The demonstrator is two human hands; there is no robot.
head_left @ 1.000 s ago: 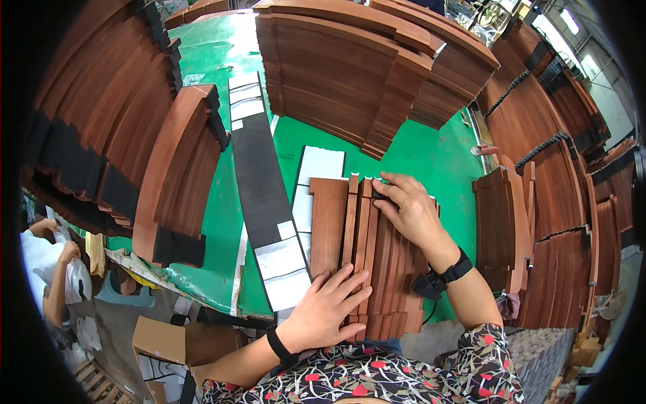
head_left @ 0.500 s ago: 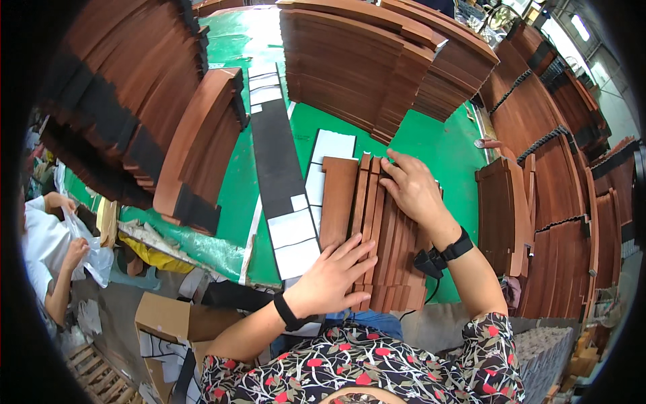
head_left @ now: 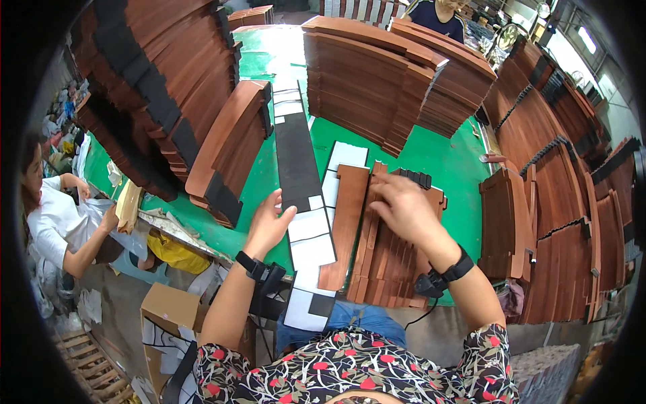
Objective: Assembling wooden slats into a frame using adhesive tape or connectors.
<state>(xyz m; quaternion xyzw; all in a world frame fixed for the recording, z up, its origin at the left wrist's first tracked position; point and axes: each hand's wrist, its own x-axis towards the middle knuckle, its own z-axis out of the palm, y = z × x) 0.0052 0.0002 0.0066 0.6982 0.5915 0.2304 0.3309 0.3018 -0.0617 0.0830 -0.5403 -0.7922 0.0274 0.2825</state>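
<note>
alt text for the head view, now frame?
Right hand presses flat on a fanned pile of brown sheets on a green table; left hand rests by a black-and-white strip. Taller brown stacks surround them.

Left hand (head_left: 269, 225) now off the brown sheets (head_left: 387, 249), seemingly onto black-and-white strip (head_left: 303, 202).

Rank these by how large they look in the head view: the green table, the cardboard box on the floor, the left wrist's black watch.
1. green table
2. cardboard box
3. black watch
The box sits lower than the table, so true sizes stay unsure.
</note>
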